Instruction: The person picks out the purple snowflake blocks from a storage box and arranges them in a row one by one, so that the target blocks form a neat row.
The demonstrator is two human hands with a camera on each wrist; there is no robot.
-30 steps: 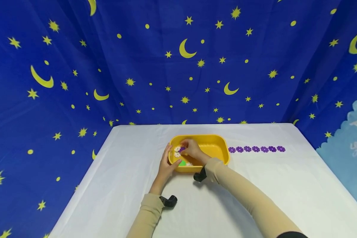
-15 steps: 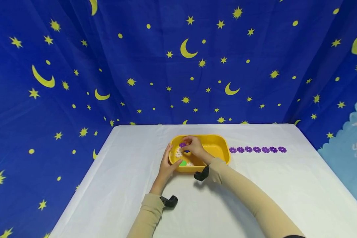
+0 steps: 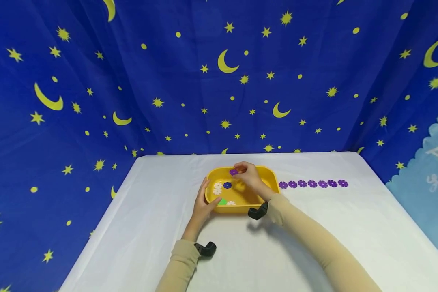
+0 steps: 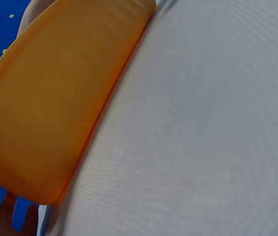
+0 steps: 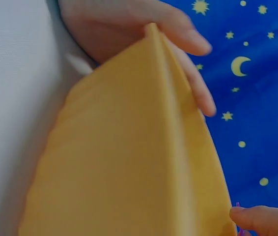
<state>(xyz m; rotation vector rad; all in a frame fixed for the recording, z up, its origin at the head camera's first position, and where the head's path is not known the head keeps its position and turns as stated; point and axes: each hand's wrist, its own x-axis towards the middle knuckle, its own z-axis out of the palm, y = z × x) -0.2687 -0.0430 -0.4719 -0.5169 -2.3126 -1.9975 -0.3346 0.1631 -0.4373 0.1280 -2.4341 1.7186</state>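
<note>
My right hand (image 3: 250,177) pinches a purple flower-shaped disc (image 3: 233,172) between thumb and fingers, above the back of the yellow tray (image 3: 224,209). In the right wrist view only its fingertip (image 5: 262,219) and a sliver of purple show. My left hand (image 3: 203,205) holds the tray's front left corner, thumb over the front rim and fingers along the left side. Inside the tray lie a blue flower disc (image 3: 227,185), white flower discs (image 3: 217,191) at the left, a green piece (image 3: 223,201) partly under my thumb, and another white disc (image 3: 231,203) near the front wall.
A straight row of several purple flower discs (image 3: 312,184) runs rightward from the tray's right side. Everything stands on a white-covered table (image 3: 138,227). A blue curtain (image 3: 190,81) with yellow stars and moons hangs behind and at both sides.
The right hand has lifted the purple disc from the tray's left part and moved it back and to the right. The blue disc is now uncovered. My left hand stays at the corner.
</note>
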